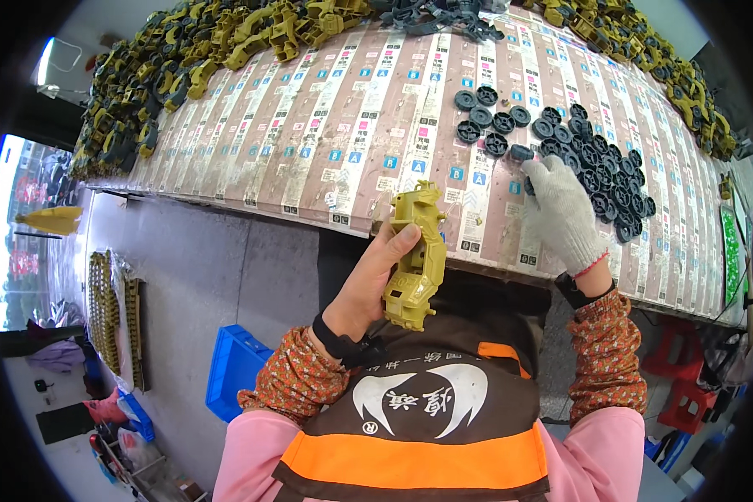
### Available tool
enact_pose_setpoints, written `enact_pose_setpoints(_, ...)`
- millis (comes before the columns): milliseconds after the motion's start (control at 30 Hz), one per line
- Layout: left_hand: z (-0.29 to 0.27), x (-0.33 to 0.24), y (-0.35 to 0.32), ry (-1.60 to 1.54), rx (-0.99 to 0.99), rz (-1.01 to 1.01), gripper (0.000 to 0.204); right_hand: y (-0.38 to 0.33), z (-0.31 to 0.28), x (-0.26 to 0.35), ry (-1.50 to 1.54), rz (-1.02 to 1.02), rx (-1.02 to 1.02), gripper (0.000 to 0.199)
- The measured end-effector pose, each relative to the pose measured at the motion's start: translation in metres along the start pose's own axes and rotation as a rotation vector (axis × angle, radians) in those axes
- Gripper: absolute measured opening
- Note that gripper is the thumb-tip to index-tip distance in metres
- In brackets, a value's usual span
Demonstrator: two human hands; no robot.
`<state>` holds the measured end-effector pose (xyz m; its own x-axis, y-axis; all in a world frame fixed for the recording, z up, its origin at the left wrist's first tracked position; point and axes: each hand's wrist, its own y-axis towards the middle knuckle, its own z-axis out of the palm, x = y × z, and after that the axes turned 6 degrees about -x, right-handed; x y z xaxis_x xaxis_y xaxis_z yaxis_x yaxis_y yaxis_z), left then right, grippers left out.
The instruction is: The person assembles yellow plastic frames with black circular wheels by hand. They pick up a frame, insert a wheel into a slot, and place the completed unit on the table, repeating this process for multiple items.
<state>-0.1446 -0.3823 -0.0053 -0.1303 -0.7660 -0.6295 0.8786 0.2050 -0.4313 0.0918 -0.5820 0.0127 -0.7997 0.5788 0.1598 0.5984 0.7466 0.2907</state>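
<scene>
My bare left hand (378, 272) is wrapped round an olive-yellow plastic toy vehicle body (418, 259), holding it up in front of the table's near edge. No wheels show on its axle stubs. My right hand (565, 205), in a pale knit glove, reaches over the table with its fingers drawn together at a black toy wheel (520, 153), which stands on edge at the fingertips. Right beside that hand lies a large cluster of black wheels (607, 171). A smaller group of loose wheels (502, 123) is spread just to its left.
Heaps of olive toy vehicles (142, 92) line the table's far left, with more piled (644, 54) at the far right. Dark grey plastic parts (439, 17) lie at the back middle. A blue crate (234, 372) is on the floor at left; red stools (682, 376) stand at right.
</scene>
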Motion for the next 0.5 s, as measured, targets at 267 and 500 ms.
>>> enact_pose_setpoints(267, 0.006, 0.008, 0.003, 0.04, -0.031, 0.011, 0.06, -0.006, -0.007, 0.005, 0.161, 0.04, 0.036, 0.035)
enact_pose_setpoints(500, 0.018, 0.012, 0.0, 0.176, -0.079, 0.123, 0.075, -0.032, -0.03, 0.08, 1.275, 0.469, 0.322, 0.043)
